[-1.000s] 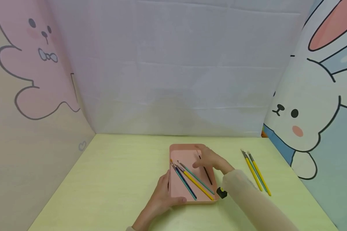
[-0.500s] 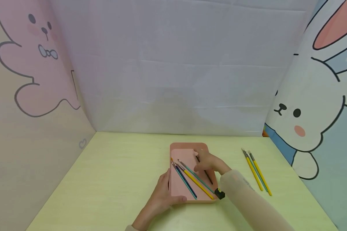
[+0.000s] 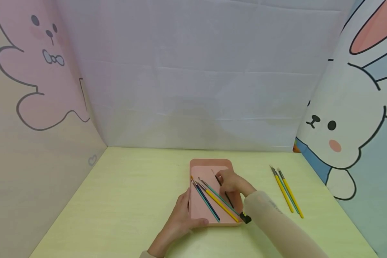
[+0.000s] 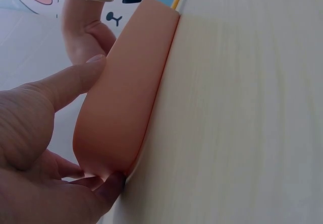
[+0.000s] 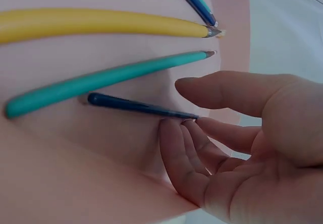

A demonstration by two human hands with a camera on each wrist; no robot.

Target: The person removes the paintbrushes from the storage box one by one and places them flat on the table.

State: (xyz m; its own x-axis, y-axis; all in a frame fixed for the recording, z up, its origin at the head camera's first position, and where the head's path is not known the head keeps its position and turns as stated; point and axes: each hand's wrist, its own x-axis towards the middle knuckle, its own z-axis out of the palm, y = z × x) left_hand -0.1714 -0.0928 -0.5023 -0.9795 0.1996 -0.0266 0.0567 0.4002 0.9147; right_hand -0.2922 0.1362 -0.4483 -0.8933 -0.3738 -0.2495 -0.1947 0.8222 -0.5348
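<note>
A pink tray (image 3: 224,224) lies on the table with several paintbrushes in it. My left hand (image 3: 180,219) grips its near left corner; in the left wrist view the thumb lies on the tray wall and the fingertips reach under its lower edge. Inside the tray, at the right side, my right hand (image 3: 232,182) touches a thin dark paintbrush (image 5: 131,106) with bent fingertips. The right wrist view shows the thumb apart from that brush. Beside it lie a teal paintbrush (image 5: 106,77) and a yellow paintbrush (image 5: 91,24), with a dark blue one (image 3: 209,204) further left.
Two yellow paintbrushes (image 3: 291,193) and a teal paintbrush (image 3: 289,195) lie on the table (image 3: 142,190) right of the tray. A pale cloth backdrop (image 3: 193,89) stands behind, with cartoon-printed panels at both sides. A black device (image 3: 245,218) sits at the right wrist.
My right hand has reached down to the dark paintbrush, and its fingers have bent in. The brush has shifted slightly left and away from the tray's right wall. The left hand stays put.
</note>
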